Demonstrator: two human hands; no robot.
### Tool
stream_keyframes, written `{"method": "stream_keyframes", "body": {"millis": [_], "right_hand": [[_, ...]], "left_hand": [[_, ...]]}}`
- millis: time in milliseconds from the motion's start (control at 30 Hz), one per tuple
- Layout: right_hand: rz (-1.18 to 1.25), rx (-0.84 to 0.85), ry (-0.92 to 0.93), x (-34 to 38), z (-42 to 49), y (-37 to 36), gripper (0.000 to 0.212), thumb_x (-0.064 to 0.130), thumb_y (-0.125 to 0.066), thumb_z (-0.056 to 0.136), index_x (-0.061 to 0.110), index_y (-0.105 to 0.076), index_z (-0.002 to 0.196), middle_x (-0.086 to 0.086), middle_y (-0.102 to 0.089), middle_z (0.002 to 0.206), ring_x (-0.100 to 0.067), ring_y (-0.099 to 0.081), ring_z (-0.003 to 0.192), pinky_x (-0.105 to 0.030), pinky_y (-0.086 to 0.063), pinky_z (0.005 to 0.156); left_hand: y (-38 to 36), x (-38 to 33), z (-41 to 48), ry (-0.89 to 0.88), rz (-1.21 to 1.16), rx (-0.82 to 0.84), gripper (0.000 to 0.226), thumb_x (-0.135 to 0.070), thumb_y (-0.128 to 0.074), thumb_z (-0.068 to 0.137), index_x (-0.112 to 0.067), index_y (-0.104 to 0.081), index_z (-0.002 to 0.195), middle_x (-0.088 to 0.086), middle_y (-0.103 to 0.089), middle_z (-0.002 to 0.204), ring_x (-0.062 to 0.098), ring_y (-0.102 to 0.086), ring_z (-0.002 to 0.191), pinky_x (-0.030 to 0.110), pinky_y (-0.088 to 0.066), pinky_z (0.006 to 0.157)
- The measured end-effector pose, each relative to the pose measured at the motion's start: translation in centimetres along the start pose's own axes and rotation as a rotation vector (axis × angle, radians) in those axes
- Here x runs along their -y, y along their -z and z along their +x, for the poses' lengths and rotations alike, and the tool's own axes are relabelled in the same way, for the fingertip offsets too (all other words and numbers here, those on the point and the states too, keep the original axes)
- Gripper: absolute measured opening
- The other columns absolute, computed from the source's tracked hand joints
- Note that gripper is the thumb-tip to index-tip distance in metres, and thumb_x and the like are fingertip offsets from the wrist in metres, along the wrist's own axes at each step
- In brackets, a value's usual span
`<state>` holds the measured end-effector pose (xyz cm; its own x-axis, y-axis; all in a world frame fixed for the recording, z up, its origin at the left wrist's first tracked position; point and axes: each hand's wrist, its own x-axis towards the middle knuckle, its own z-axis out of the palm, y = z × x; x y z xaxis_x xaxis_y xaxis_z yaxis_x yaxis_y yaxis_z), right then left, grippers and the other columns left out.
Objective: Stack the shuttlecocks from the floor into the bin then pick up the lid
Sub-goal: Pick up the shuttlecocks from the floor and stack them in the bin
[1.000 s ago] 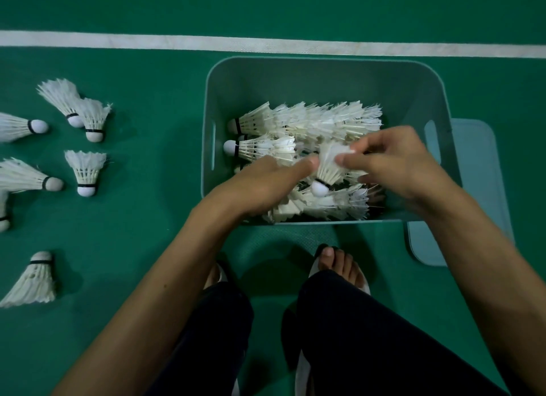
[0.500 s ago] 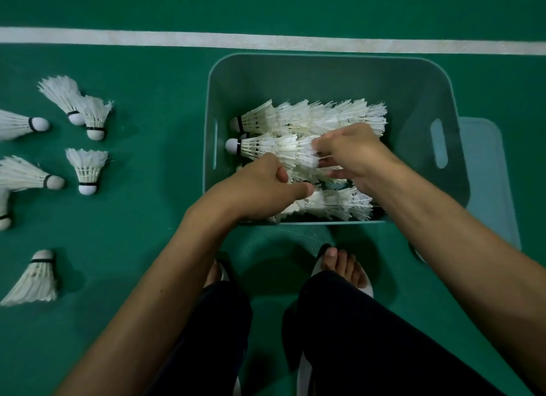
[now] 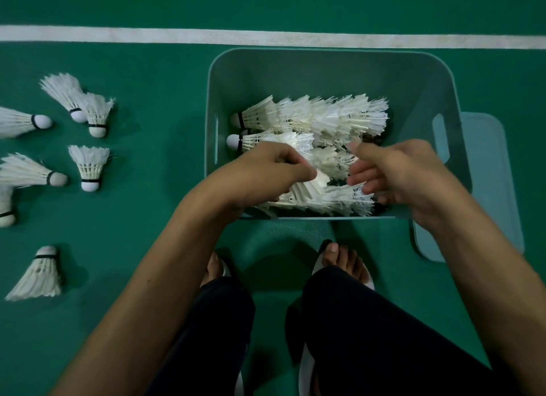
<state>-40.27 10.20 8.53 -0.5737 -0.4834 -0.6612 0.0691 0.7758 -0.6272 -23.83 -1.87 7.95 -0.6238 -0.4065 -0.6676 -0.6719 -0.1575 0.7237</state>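
- Shuttlecocks (image 3: pixel 310 121) lie in nested rows inside the bin (image 3: pixel 325 67).
- Left hand (image 3: pixel 266 171): fingers pinch one shuttlecock (image 3: pixel 320 178).
- Right hand (image 3: pixel 396 171): fingers loosely spread, holding nothing.
- Lid (image 3: pixel 484 189) lies beside the bin.

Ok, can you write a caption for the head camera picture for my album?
Both hands, left hand and right hand, arrange shuttlecocks in the bin; more shuttlecocks wait on the floor.

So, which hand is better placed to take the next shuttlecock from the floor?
Left. The loose shuttlecocks lie on the floor left of the bin, on the left hand's side. The right hand would have to cross over the bin.
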Motion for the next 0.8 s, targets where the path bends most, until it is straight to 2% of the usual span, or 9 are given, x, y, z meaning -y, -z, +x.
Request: {"method": "stream_keyframes", "body": {"millis": [67,133,267,333,400,467,600,700,800], "right_hand": [[-0.063,0.092,-0.017,0.5,-0.8,-0.1,0.042,0.047,-0.073,0.088,0.005,-0.077,0.088,-0.004,-0.08,0.078,-0.02,-0.072,0.075,-0.034,-0.051,0.07],[-0.001,0.114,-0.013,1.2,-0.7,-0.2,0.036,0.039,-0.078,0.085,0.003,-0.077,0.092,-0.006,-0.08,0.081,-0.02,-0.074,0.081,-0.033,-0.053,0.072],[0.233,0.027,-0.018,1.8,0.5,-0.2,0.027,0.021,-0.086,0.077,0.004,-0.075,0.095,-0.007,-0.08,0.083,-0.016,-0.076,0.075,-0.028,-0.057,0.068],[0.295,0.009,-0.017,1.9,1.2,-0.2,0.025,0.016,-0.086,0.075,0.003,-0.075,0.093,-0.008,-0.079,0.082,-0.017,-0.074,0.071,-0.03,-0.059,0.071],[0.333,0.034,-0.025,1.9,1.8,0.1,0.023,0.012,-0.085,0.076,0.002,-0.074,0.094,-0.007,-0.077,0.079,-0.017,-0.071,0.067,-0.03,-0.059,0.07],[0.321,0.019,-0.026,1.6,2.4,0.8,0.019,0.011,-0.084,0.078,0.003,-0.074,0.092,-0.004,-0.076,0.072,-0.016,-0.071,0.063,-0.027,-0.058,0.063],[0.112,-0.208,0.013,0.6,4.1,1.5,0.008,0.012,-0.081,0.084,0.01,-0.073,0.085,-0.005,-0.076,0.074,-0.014,-0.072,0.065,-0.025,-0.056,0.061],[0.002,-0.248,0.025,0.8,5.1,0.7,0.008,0.01,-0.08,0.083,0.007,-0.073,0.085,-0.009,-0.074,0.08,-0.018,-0.071,0.069,-0.025,-0.049,0.057],[-0.011,-0.194,0.008,2.0,5.5,-1.0,0.013,0.007,-0.079,0.084,0.0,-0.073,0.093,-0.012,-0.075,0.083,-0.019,-0.071,0.067,-0.026,-0.049,0.057]], "left_hand": [[-0.4,-0.5,-0.1,-0.025,-0.059,-0.011,0.016,-0.029,-0.069,0.096,-0.019,-0.073,0.108,0.008,-0.073,0.115,0.025,-0.07,0.11,0.041,-0.057,0.095],[-0.7,-0.6,0.0,-0.049,-0.132,-0.03,0.021,-0.025,-0.074,0.093,-0.021,-0.072,0.113,0.01,-0.072,0.114,0.027,-0.07,0.111,0.044,-0.058,0.099],[-0.8,-0.5,-0.3,-0.088,-0.265,-0.028,0.046,-0.016,-0.083,0.081,-0.027,-0.068,0.123,0.008,-0.068,0.107,0.028,-0.068,0.116,0.045,-0.056,0.103],[-0.8,-0.5,-0.4,-0.107,-0.273,0.009,0.049,-0.014,-0.082,0.085,-0.032,-0.067,0.128,0.004,-0.066,0.118,0.023,-0.067,0.118,0.043,-0.054,0.105],[-0.8,-0.4,-0.5,-0.154,-0.199,0.004,0.052,-0.014,-0.08,0.087,-0.037,-0.065,0.132,0.007,-0.064,0.127,0.017,-0.065,0.119,0.039,-0.054,0.105],[-0.6,-0.3,-0.6,-0.2,-0.078,-0.026,0.059,-0.015,-0.078,0.09,-0.038,-0.058,0.141,0.006,-0.067,0.123,0.013,-0.068,0.115,0.036,-0.057,0.101],[0.0,0.2,-0.6,-0.213,0.36,-0.199,0.072,-0.026,-0.071,0.092,-0.04,-0.036,0.154,-0.001,-0.067,0.117,0.019,-0.069,0.102,0.043,-0.059,0.091],[0.6,0.4,-0.5,-0.142,0.589,-0.349,0.069,-0.022,-0.067,0.089,-0.029,-0.035,0.149,0.005,-0.068,0.108,0.03,-0.063,0.103,0.047,-0.056,0.09],[0.9,0.4,-0.3,-0.065,0.656,-0.359,0.065,-0.017,-0.065,0.088,-0.022,-0.036,0.145,0.009,-0.064,0.102,0.03,-0.059,0.09,0.04,-0.049,0.075]]}}
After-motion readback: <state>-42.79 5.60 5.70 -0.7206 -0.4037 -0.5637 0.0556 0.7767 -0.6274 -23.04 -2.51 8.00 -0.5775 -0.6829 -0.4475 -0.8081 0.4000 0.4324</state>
